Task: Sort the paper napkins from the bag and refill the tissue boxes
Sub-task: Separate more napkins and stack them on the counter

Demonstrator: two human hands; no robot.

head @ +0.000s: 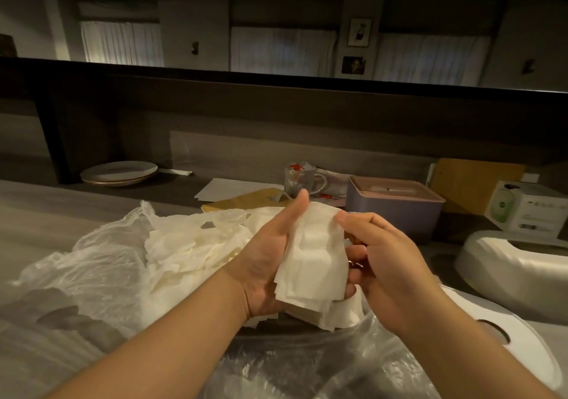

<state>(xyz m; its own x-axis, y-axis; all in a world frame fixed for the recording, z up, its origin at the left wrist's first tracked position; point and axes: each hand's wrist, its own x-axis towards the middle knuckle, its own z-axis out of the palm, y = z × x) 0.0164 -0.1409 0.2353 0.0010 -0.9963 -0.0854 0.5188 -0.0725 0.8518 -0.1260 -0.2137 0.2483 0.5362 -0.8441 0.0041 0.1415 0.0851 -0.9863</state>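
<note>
Head view: left hand (270, 260) cupped a stack of white napkins (310, 263), thumb up along its left edge; right hand (387, 272) pinched the stack's upper right corner. Clear plastic bag (92, 263) with loose napkins lay left of the stack. Beyond the stack stood a lidded purple tissue box (393, 208); farther left, plates (120, 172).

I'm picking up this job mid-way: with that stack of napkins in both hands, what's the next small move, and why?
Probably square the napkin stack. The left hand cradles it while the right hand pinches its top edge, and the sheets are fanned unevenly at the bottom. Once aligned, it should slide more cleanly into the purple tissue box behind.
</note>
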